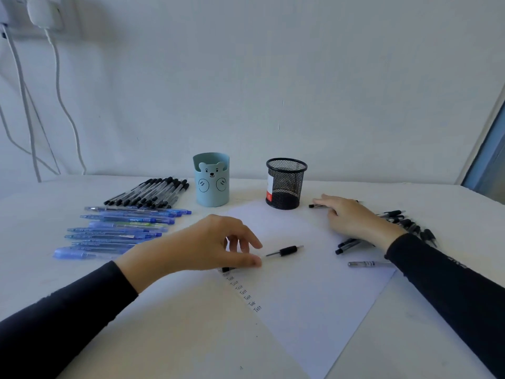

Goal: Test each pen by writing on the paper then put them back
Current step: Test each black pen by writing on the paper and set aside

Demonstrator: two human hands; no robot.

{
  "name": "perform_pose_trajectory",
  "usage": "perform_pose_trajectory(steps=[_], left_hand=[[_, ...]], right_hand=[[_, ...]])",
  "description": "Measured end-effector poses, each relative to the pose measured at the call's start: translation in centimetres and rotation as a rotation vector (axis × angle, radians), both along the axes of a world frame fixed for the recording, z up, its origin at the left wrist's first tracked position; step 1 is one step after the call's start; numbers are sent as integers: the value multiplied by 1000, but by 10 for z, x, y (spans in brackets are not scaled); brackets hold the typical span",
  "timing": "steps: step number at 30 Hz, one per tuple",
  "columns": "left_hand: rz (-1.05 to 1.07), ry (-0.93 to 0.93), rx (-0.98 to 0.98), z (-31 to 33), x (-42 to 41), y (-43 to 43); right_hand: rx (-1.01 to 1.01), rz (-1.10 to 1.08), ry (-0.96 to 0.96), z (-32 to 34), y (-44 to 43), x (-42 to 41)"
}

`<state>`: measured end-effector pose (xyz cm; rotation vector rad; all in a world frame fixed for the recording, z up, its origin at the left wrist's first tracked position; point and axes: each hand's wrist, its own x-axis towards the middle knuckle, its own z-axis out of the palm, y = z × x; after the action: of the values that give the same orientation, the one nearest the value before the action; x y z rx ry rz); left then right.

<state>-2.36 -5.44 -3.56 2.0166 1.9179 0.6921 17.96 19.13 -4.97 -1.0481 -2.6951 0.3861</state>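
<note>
A white sheet of paper point(300, 296) lies tilted on the table, with a column of several handwritten "Test" words point(243, 292). An uncapped pen with a black grip point(285, 250) lies on the sheet. My left hand point(213, 244) hovers just left of its tip with its fingers loosely curled. A small black piece point(228, 268) shows under the thumb. My right hand point(352, 217) lies flat, its fingers resting on a black pen point(317, 205) beside the black mesh cup point(285, 184). Under my right wrist is a pile of black pens point(404, 222).
A light blue bear cup point(211, 184) stands left of the mesh cup. Rows of black-capped pens point(153, 192) and blue pens point(123, 231) lie at the left. A silver pen point(366, 263) lies on the paper's right edge. Cables hang on the wall at the far left.
</note>
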Motion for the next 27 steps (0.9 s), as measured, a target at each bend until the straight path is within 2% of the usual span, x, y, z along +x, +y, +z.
perform_pose_trajectory(steps=[5, 8, 12, 15, 17, 19, 22, 25, 27], left_hand=[[-37, 35, -23, -3, 0, 3], [-6, 35, 38, -3, -2, 3], [143, -71, 325, 4, -11, 3], [350, -132, 595, 15, -32, 2], [525, -182, 680, 21, -57, -1], [693, -177, 693, 22, -87, -7], [847, -76, 615, 13, -128, -15], [903, 62, 505, -2, -153, -18], [944, 68, 473, -9, -160, -17]], right_hand=[[170, -71, -59, -4, 13, -4], [246, -39, -11, -3, 10, 0], [394, 93, 56, 4, -18, -1], [306, 229, 209, 11, -52, -6], [225, 330, 280, 16, -77, -9], [221, 377, 256, 17, -97, -13], [373, 363, 143, 17, -122, -21], [276, 392, 150, 19, -149, -25], [224, 410, 143, 16, -156, -26]])
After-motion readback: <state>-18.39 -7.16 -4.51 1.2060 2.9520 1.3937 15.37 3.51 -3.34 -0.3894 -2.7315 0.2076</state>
